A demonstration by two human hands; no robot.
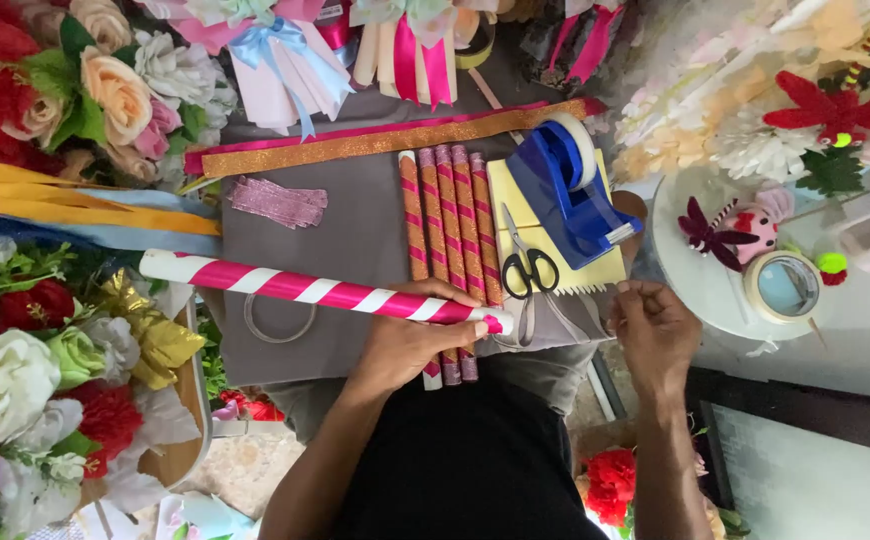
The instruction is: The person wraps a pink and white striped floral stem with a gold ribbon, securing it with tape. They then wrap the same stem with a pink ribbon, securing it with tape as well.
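Pink-and-white striped tube (320, 290) sits grasped in left hand (410, 340) fingers; right hand (655, 325) fingers pinch something unseen.

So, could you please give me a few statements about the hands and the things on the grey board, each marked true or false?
1. The left hand holds a pink-and-white striped tube. True.
2. The scissors are in the right hand. False: they lie on the yellow sheet, and the right hand is beside them, not touching.
3. The blue tape dispenser stands on the yellow sheet. True.
4. The four orange-and-pink sticks lie to the right of the scissors. False: they lie to the left.
5. A clear ring lies on the grey board below the tube. True.
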